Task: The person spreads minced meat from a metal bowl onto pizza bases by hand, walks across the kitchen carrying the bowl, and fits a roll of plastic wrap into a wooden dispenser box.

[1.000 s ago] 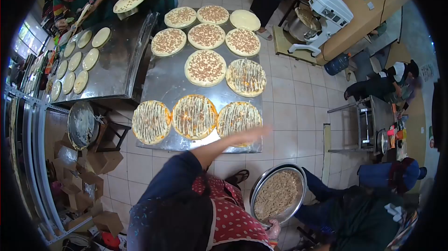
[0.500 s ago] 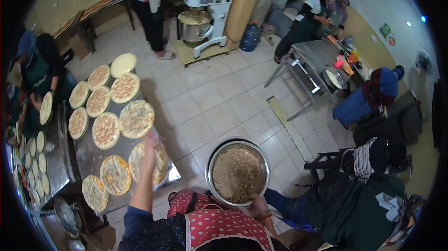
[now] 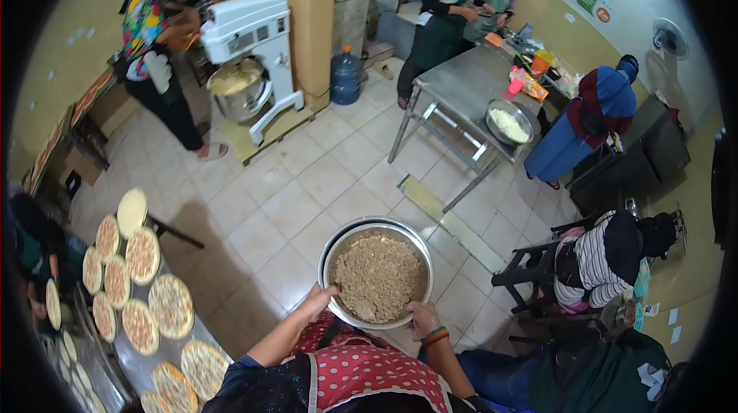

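A large metal bowl (image 3: pixel 428 261) full of brown crumbly filling (image 3: pixel 377 276) is held in front of my polka-dot apron. What looks like a second metal rim shows behind it, so it may be two nested bowls. My left hand (image 3: pixel 317 303) is closed on the bowl's left rim. On the lower right rim my right hand (image 3: pixel 421 322) is closed as well, with a colored band at the wrist. The hidden fingers of both hands lie under or behind the rim. Left of me, round topped flatbreads (image 3: pixel 171 307) lie on a metal table (image 3: pixel 142 371).
A stand mixer (image 3: pixel 250 44) stands at the back left beside a pillar. A metal work table (image 3: pixel 461 79) bears a bowl of white shreds (image 3: pixel 507 125). Several co-workers stand or sit around the room, one (image 3: pixel 600 371) close on my right. A floor channel cover (image 3: pixel 453 225) crosses the tiles.
My left hand has left the flatbread on the table and now grips the bowl's rim. The view has turned right, so the flatbread table sits farther left.
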Demonstrator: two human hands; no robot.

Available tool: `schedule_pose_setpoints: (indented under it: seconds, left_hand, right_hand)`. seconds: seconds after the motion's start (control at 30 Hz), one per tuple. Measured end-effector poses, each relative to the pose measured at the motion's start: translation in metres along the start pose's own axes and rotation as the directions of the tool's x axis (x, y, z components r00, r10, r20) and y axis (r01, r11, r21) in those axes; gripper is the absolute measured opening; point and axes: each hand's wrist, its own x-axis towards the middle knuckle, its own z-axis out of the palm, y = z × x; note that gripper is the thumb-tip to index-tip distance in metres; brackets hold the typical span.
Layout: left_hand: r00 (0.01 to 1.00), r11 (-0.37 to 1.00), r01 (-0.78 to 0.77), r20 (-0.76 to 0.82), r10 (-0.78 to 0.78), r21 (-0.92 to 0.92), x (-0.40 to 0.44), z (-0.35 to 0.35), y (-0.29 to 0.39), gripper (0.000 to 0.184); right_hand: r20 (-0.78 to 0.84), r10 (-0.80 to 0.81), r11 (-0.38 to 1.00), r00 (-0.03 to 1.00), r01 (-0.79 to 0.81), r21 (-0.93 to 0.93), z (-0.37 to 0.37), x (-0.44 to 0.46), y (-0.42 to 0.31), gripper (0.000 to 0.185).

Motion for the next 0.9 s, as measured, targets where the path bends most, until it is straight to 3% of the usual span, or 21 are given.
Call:
schedule_pose_setpoints:
  seconds: [0.03, 0.07, 0.1, 0.13, 0.17, 0.2, 0.23, 0.3, 0.33, 0.4, 0.5, 0.53, 0.6, 0.7, 0.73, 0.77, 0.83, 0.87, 0.9]
  left_hand:
    - [0.992, 0.993, -0.115, -0.05, 0.117, 0.038, 0.029, 0.005, 0.014, 0.038]
    - [0.993, 0.994, -0.108, -0.051, 0.107, -0.011, 0.043, 0.015, 0.039, 0.026]
    - [0.994, 0.995, -0.102, -0.032, 0.101, -0.011, 0.061, 0.025, 0.057, 0.026]
    - [0.995, 0.996, -0.087, -0.043, 0.087, -0.002, 0.078, 0.031, 0.075, 0.021]
    - [0.994, 0.996, -0.09, -0.053, 0.091, 0.016, 0.1, 0.036, 0.098, 0.016]
    - [0.995, 0.995, -0.096, -0.029, 0.097, 0.017, 0.124, 0.042, 0.115, 0.011]
    - [1.0, 1.0, -0.007, 0.016, 0.007, 0.021, 0.143, 0.042, 0.132, 0.009]
    - [0.999, 0.998, -0.042, -0.013, 0.043, 0.052, 0.202, 0.057, 0.152, 0.007]
    - [0.999, 0.997, -0.033, -0.001, 0.033, 0.073, 0.226, 0.065, 0.162, 0.007]
    - [0.998, 0.997, -0.053, -0.019, 0.052, -0.062, 0.269, 0.095, 0.198, 0.009]
    - [0.99, 0.98, -0.143, -0.011, 0.143, -0.14, 0.337, 0.128, 0.239, 0.013]
    - [0.993, 0.985, -0.119, -0.009, 0.119, -0.125, 0.352, 0.137, 0.244, 0.013]
    - [0.985, 0.982, -0.169, -0.001, 0.17, -0.082, 0.402, 0.168, 0.289, 0.015]
    - [0.988, 0.988, -0.152, 0.005, 0.152, -0.002, 0.446, 0.194, 0.327, 0.017]
    - [0.987, 0.986, -0.158, 0.002, 0.158, -0.056, 0.462, 0.21, 0.342, 0.021]
    - [0.987, 0.981, -0.157, -0.002, 0.158, -0.111, 0.477, 0.224, 0.354, 0.025]
    - [0.988, 0.99, -0.13, 0.071, 0.133, -0.056, 0.521, 0.237, 0.368, 0.031]
    - [0.989, 0.988, -0.118, 0.078, 0.127, -0.104, 0.543, 0.245, 0.375, 0.033]
    - [0.988, 0.982, -0.111, 0.088, 0.126, -0.15, 0.559, 0.253, 0.386, 0.035]
  right_hand:
    - [0.018, -0.274, 0.901, 0.961, 0.264, -0.345, -0.011, 0.025, -0.004, 0.015]
    - [0.126, -0.488, 0.624, 0.864, 0.446, -0.641, -0.024, 0.045, -0.012, 0.017]
    - [0.112, -0.482, 0.624, 0.869, 0.43, -0.652, -0.033, 0.059, -0.037, 0.017]
    - [-0.117, -0.13, 0.945, 0.985, 0.088, -0.314, -0.038, 0.071, -0.061, 0.02]
    - [-0.174, 0.276, 0.957, 0.945, -0.254, 0.142, -0.045, 0.094, -0.09, 0.024]
    - [-0.105, 0.344, 0.905, 0.933, -0.299, 0.302, -0.058, 0.114, -0.109, 0.05]
    - [-0.12, 0.351, 0.899, 0.929, -0.298, 0.322, -0.067, 0.126, -0.13, 0.05]
    - [0.008, 0.333, 0.832, 0.943, -0.298, 0.468, -0.095, 0.154, -0.158, 0.066]
    - [-0.004, 0.337, 0.823, 0.941, -0.293, 0.487, -0.104, 0.166, -0.162, 0.066]
    - [-0.378, 0.218, 0.909, 0.9, -0.046, 0.414, -0.127, 0.193, -0.169, 0.068]
    - [-0.422, 0.26, 0.882, 0.869, -0.035, 0.471, -0.162, 0.229, -0.172, 0.068]
    - [-0.422, 0.285, 0.871, 0.861, -0.049, 0.488, -0.17, 0.234, -0.164, 0.068]
    - [-0.24, 0.264, 0.761, 0.934, -0.049, 0.647, -0.202, 0.276, -0.167, 0.063]
    - [-0.177, 0.207, 0.658, 0.962, -0.003, 0.753, -0.233, 0.322, -0.202, 0.055]
    - [-0.132, 0.138, 0.605, 0.982, 0.022, 0.796, -0.244, 0.337, -0.222, 0.047]
    - [-0.142, 0.15, 0.604, 0.978, 0.023, 0.796, -0.256, 0.356, -0.236, 0.047]
    - [-0.121, 0.04, 0.466, 0.992, 0.089, 0.88, -0.277, 0.395, -0.26, 0.046]
    - [-0.134, 0.049, 0.459, 0.99, 0.097, 0.883, -0.285, 0.411, -0.273, 0.046]
    - [-0.124, -0.006, 0.367, 0.992, 0.118, 0.923, -0.293, 0.428, -0.288, 0.048]
